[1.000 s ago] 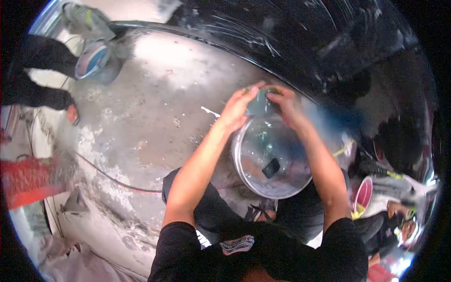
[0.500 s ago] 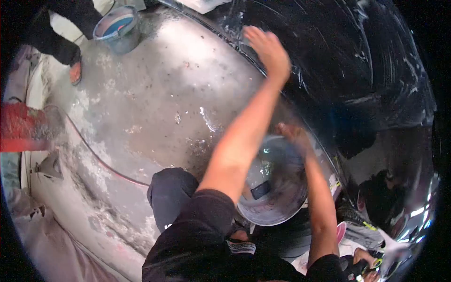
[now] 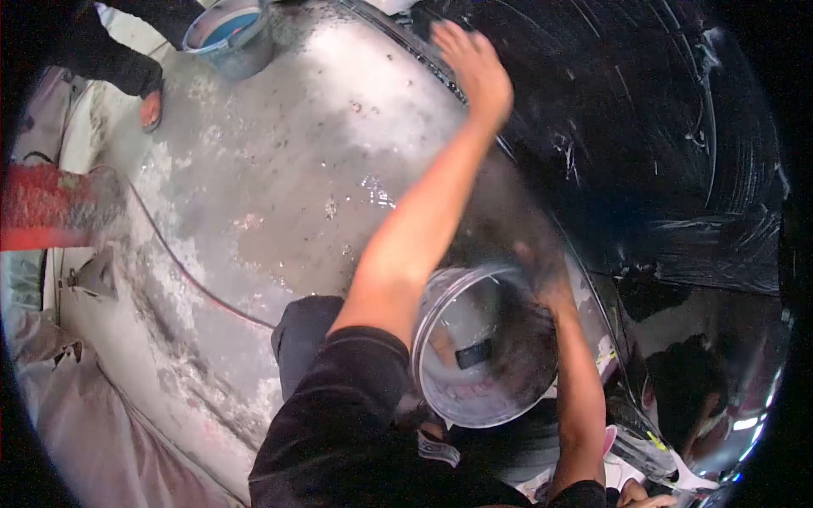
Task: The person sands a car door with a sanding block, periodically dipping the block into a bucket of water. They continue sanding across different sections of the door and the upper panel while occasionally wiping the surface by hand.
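Note:
My left hand [image 3: 476,72] is stretched out with its fingers apart. It lies over the edge of a glossy black car panel [image 3: 610,102], which is wet and streaked with whitish smears. My right hand [image 3: 546,275] is beside the upper right rim of a round bucket [image 3: 430,385]; motion blur and shade smear its fingers, so I cannot make out whether they hold anything. Inside the bucket is shiny liquid, and a small dark rectangular piece [image 3: 474,354] shows there, perhaps a block or a reflection.
Wet, stained concrete floor [image 3: 279,195] stretches to the left, crossed by a thin hose [image 3: 182,269]. Another bucket [image 3: 229,42] with blue inside stands near a person's foot [image 3: 151,110]. A red metal post [image 3: 51,207] and draped sheeting [image 3: 93,415] line the left side.
My view has shifted, and the bucket before me appears slightly lower and more tilted toward me. My right hand has moved a little down beside its rim; my left hand stays at the panel.

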Motion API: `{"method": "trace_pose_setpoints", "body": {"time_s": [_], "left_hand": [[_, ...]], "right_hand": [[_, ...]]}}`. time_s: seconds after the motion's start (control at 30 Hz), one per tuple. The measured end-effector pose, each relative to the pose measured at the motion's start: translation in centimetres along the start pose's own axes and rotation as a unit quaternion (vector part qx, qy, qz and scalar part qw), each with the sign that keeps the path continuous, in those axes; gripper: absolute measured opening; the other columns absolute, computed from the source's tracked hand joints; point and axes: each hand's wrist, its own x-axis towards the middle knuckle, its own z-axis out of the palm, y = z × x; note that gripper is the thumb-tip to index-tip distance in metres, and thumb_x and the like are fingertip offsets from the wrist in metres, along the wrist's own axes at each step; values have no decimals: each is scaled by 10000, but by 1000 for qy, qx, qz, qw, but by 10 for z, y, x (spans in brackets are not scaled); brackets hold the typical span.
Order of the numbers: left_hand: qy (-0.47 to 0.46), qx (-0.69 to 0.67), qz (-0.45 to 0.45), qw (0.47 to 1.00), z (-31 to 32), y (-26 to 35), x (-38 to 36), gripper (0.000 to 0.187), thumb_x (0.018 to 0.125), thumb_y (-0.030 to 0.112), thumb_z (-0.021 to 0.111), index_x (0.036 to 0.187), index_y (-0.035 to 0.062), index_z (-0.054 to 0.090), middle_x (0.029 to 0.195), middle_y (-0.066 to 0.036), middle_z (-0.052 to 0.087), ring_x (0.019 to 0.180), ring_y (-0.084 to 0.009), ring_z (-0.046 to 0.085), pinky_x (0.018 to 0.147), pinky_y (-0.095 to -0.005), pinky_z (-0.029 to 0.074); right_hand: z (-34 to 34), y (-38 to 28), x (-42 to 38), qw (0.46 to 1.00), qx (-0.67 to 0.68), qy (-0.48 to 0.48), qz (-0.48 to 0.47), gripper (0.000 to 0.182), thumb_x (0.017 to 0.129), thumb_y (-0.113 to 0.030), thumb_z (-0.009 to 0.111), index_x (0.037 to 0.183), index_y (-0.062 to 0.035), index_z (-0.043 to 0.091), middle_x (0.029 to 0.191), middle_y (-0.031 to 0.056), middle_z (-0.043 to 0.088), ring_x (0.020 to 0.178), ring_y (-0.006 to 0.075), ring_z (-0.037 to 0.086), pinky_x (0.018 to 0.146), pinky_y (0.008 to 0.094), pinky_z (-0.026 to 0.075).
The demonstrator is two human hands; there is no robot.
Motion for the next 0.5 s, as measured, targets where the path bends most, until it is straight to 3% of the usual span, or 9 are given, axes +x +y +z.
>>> {"method": "trace_pose_setpoints", "body": {"time_s": [0.07,0.13,0.23,0.3,0.37,0.4,0.47,0.5], "left_hand": [[-105,5,-17,994,-11,52,-94,711,1149,249,359,1654,-120,19,1749,-328,-77,1627,-500,-36,1333,-552,30],[-157,-72,62,983,-14,47,-162,752,1130,237,418,1669,-94,9,1764,-299,-68,1636,-476,-43,1331,-524,10],[-79,-69,45,993,-17,29,-92,736,1141,270,422,1671,-89,59,1756,-318,-58,1637,-470,-36,1333,-522,15],[-5,-103,11,995,-19,-1,-17,730,1131,267,447,1673,-75,99,1749,-337,-11,1626,-508,-27,1327,-557,34],[-21,-97,-54,994,-30,-16,25,696,1150,282,420,1666,-84,128,1741,-349,-39,1624,-506,-38,1330,-545,46],[-22,-96,-56,994,-30,-18,17,696,1150,282,420,1666,-84,128,1741,-349,-39,1624,-506,-38,1330,-545,46],[5,-91,-43,995,-21,-8,-11,674,1157,258,396,1664,-95,126,1743,-345,-60,1637,-466,-35,1337,-503,47],[-24,-127,-66,989,-21,10,-44,653,1161,235,376,1662,-100,123,1741,-345,-92,1634,-471,-44,1335,-492,65]], "right_hand": [[10,19,-5,1000,5,-20,13,739,1086,-632,416,1066,9,783,1010,327,732,1032,533,672,1027,589,456],[5,14,2,999,6,-33,14,734,1088,-628,411,1092,1,788,1031,327,733,1043,535,669,1046,596,441],[-6,-3,-2,998,-14,-50,34,705,1090,-597,427,1085,7,791,1047,335,722,1043,548,661,1011,588,465],[3,4,-2,1000,-1,-4,6,664,1093,-548,446,1029,20,783,1024,338,712,1029,558,656,957,582,488],[-12,-17,-1,997,-1,-50,53,644,1090,-531,461,1026,23,781,1013,340,707,1026,558,655,941,578,494],[-18,-27,2,993,1,-85,86,624,1088,-514,475,1023,27,780,1001,341,701,1023,558,654,924,573,499],[-15,-22,2,995,9,-68,79,615,1085,-507,483,1006,27,776,986,341,698,1008,558,654,915,571,499],[-12,-18,0,996,17,-56,73,605,1083,-501,491,990,28,771,971,340,695,993,558,654,907,568,499]]}}
